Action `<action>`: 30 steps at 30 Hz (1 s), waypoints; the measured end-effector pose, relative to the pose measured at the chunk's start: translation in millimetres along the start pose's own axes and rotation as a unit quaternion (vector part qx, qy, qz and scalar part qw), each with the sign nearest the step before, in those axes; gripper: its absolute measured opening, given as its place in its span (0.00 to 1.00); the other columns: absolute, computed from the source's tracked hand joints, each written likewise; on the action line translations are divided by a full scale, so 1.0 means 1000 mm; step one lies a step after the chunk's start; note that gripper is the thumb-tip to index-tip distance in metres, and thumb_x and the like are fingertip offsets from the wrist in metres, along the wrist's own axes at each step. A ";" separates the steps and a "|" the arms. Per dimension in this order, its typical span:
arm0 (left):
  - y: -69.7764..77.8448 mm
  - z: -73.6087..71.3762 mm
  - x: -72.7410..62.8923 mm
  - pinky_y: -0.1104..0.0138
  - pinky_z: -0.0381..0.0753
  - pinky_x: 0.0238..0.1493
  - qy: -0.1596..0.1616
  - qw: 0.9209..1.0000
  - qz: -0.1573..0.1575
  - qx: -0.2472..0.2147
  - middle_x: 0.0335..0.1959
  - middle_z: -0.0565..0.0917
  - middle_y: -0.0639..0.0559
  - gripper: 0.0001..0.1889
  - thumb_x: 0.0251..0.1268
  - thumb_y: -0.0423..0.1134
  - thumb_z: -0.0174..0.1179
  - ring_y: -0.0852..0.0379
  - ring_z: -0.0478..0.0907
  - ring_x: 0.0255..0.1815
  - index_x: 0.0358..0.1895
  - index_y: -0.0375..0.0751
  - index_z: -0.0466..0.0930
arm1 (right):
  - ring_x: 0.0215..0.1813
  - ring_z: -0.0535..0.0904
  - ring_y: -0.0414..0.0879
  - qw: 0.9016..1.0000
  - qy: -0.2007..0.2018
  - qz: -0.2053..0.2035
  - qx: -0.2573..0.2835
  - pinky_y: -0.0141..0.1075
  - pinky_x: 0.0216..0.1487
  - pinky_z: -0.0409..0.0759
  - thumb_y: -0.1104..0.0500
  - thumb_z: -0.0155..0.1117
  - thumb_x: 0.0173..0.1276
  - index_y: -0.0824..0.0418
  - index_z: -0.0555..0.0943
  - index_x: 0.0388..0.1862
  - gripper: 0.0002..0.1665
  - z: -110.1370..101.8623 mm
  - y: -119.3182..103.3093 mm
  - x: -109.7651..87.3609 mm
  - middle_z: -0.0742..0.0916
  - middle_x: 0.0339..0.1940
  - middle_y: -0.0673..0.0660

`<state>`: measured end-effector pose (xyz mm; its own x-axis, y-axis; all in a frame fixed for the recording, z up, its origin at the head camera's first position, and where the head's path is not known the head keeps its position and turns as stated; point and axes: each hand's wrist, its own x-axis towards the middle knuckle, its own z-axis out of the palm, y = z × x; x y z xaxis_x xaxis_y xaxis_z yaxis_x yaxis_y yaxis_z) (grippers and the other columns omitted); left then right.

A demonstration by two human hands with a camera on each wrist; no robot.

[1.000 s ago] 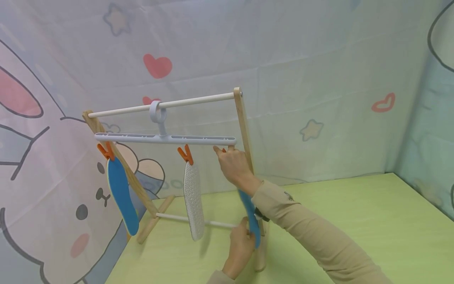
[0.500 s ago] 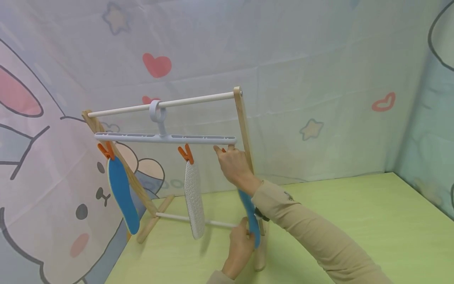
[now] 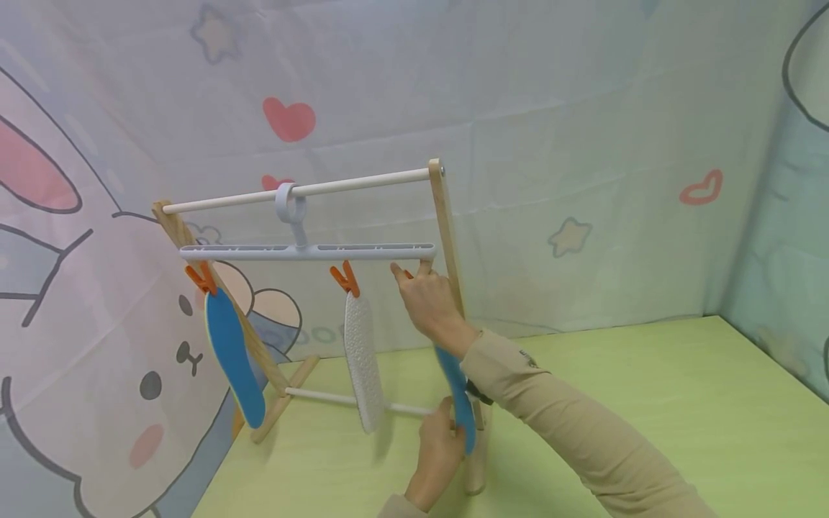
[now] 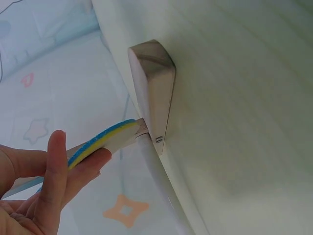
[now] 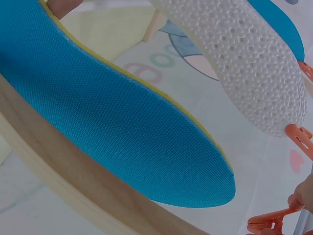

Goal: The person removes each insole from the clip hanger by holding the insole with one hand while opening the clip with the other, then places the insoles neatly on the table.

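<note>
A grey-white hanger [image 3: 363, 252] hangs from the rack's top rod, with orange clips along it. At its right end my right hand [image 3: 430, 298] pinches an orange clip [image 5: 266, 221], which is mostly hidden behind the fingers in the head view. My left hand [image 3: 440, 446] holds a blue insole [image 3: 463, 414] by its lower part, between thumb and fingers. The insole's upper end lies close to the pinched clip, with a gap between them in the right wrist view. Another blue insole [image 3: 234, 356] and a white dimpled insole [image 3: 363, 363] hang from the left clip [image 3: 202, 278] and middle clip [image 3: 346, 278].
The rack's right wooden post [image 3: 445, 230] stands right behind my right hand and the held insole. A white lower rod [image 3: 324, 396] joins the rack's feet. Green tabletop [image 3: 648, 403] extends to the right, and a printed cloth [image 3: 615, 144] backs it.
The hanger has swung slightly to the right, and the two hanging insoles have shifted right with it. Both hands stay in nearly the same place with their grips unchanged.
</note>
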<state>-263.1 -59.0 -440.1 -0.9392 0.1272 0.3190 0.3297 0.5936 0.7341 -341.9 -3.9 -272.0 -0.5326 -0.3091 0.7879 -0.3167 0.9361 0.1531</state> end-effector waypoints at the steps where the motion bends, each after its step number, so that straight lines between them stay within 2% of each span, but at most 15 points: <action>1: 0.000 0.000 0.000 0.79 0.72 0.10 -0.002 1.000 -0.001 -0.003 0.32 0.80 0.26 0.20 0.53 0.19 0.50 0.58 0.77 0.09 0.52 0.26 0.66 | 0.13 0.69 0.39 1.000 -0.001 0.001 -0.004 0.27 0.11 0.67 0.62 0.55 0.63 0.49 0.76 0.54 0.21 0.000 0.000 0.000 0.77 0.46 0.78; 8: -0.001 -0.001 -0.002 0.79 0.72 0.09 -0.002 1.000 0.000 -0.007 0.32 0.80 0.26 0.19 0.53 0.19 0.49 0.56 0.77 0.09 0.51 0.26 0.67 | 0.15 0.71 0.40 1.000 -0.004 0.003 -0.009 0.26 0.11 0.67 0.63 0.56 0.62 0.48 0.74 0.56 0.23 0.000 -0.001 -0.001 0.74 0.50 0.80; 17: -0.001 -0.002 -0.003 0.78 0.72 0.10 0.002 1.000 0.001 -0.014 0.33 0.79 0.26 0.18 0.53 0.18 0.49 0.53 0.78 0.11 0.50 0.27 0.68 | 0.16 0.73 0.41 1.000 0.015 0.005 -0.017 0.26 0.12 0.69 0.63 0.57 0.61 0.49 0.75 0.55 0.23 0.003 -0.001 -0.001 0.77 0.48 0.77; 22: 0.000 -0.004 -0.004 0.78 0.72 0.10 0.004 1.000 -0.001 -0.021 0.33 0.79 0.26 0.18 0.52 0.18 0.49 0.53 0.79 0.12 0.49 0.28 0.69 | 0.18 0.76 0.42 1.000 0.025 0.010 -0.010 0.27 0.13 0.71 0.64 0.57 0.61 0.50 0.75 0.55 0.23 0.002 0.000 -0.001 0.77 0.49 0.75; 30: -0.001 -0.003 -0.004 0.79 0.72 0.10 0.009 1.000 -0.006 -0.012 0.33 0.79 0.25 0.19 0.52 0.19 0.50 0.53 0.78 0.11 0.50 0.27 0.68 | 0.24 0.79 0.47 1.000 0.007 0.019 0.023 0.28 0.16 0.74 0.66 0.58 0.59 0.52 0.72 0.59 0.27 -0.002 -0.001 -0.001 0.74 0.53 0.75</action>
<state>-259.6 -62.5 -439.7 -0.9409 0.1058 0.3217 0.3218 0.5753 0.7520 -339.5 -3.8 -271.3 -0.5335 -0.2705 0.8014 -0.3327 0.9382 0.0952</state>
